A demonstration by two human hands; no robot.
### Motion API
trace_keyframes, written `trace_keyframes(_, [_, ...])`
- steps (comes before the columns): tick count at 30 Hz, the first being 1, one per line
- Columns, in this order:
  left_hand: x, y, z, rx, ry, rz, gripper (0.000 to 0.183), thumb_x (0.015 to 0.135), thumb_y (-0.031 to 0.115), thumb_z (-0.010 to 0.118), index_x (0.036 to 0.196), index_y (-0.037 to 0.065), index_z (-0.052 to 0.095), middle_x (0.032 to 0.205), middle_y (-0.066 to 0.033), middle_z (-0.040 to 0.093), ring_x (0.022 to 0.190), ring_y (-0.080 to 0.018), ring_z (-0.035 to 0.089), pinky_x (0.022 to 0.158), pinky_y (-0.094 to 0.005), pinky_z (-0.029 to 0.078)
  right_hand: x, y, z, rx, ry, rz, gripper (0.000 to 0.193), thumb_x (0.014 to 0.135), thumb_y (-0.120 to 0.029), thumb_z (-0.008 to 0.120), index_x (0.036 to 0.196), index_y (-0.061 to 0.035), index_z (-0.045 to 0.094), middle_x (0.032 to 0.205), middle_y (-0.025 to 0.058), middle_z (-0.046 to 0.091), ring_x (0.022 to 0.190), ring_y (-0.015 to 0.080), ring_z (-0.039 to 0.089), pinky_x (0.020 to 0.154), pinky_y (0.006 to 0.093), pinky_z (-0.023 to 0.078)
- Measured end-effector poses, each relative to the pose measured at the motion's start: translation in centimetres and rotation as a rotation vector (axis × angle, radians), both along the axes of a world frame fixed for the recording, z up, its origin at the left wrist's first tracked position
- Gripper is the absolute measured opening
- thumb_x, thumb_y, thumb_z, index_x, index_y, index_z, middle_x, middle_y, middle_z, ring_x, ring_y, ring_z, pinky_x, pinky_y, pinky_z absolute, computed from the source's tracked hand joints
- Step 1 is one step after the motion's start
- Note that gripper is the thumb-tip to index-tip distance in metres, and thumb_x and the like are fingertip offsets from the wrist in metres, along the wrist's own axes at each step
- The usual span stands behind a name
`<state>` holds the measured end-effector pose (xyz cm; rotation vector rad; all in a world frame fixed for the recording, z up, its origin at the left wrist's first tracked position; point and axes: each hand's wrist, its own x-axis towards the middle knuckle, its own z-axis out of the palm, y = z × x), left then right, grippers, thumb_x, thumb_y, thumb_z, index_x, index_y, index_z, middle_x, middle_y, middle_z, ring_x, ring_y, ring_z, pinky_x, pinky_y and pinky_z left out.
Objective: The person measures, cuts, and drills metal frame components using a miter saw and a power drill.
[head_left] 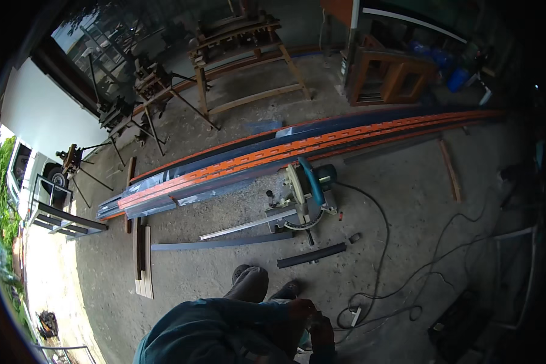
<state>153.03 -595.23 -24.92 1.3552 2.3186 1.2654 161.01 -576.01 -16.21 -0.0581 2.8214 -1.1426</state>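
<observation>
Close together at the lower middle, in front of my body, are my left hand (300, 308) and my right hand (320, 331). Both look closed, fingertips meeting, on something too small and dark to make out. Beyond them on the concrete floor stands a mitre saw (296, 185) with a teal handle. A thin light metal strip (242, 228) runs left from its base. Just in front of it lies a long grey bar (224, 244). A short dark profile piece (311, 255) rests on the floor between the saw and my feet.
Long orange and dark metal bars (236, 162) lie in a stack across the floor behind the saw. Black cables (379, 267) loop over the floor at right. Wooden trestles (255, 94), tripod stands (155, 82) and a wooden frame (365, 76) stand at the back.
</observation>
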Motion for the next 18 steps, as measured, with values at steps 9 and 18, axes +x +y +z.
trace_keyframes(9, [-10.4, 14.8, 19.3, 0.124, -0.992, -0.228, 0.020, 0.085, 0.014, 0.063, 0.102, 0.005, 0.062, 0.094, -0.0097, 0.063, 0.082, -0.0209, 0.063, 0.075, -0.0324, 0.052, -4.8, 10.7, 15.0, -0.649, -0.356, -0.411, 0.034, 0.081, -0.011, 0.056, 0.114, -0.0026, 0.051, 0.098, 0.0109, 0.055, 0.082, 0.0195, 0.054, 0.070, 0.0308, 0.047])
trace_keyframes(18, [-27.7, 33.3, 18.1, 0.023, -1.657, -0.285, 0.019, 0.092, 0.019, 0.058, 0.100, 0.002, 0.060, 0.090, -0.0061, 0.062, 0.081, -0.0149, 0.060, 0.077, -0.0288, 0.049, -19.9, 29.7, 11.5, -1.829, -0.496, -0.576, 0.021, 0.086, -0.013, 0.052, 0.106, -0.0054, 0.050, 0.084, 0.0009, 0.049, 0.061, 0.0074, 0.044, 0.054, 0.0201, 0.037])
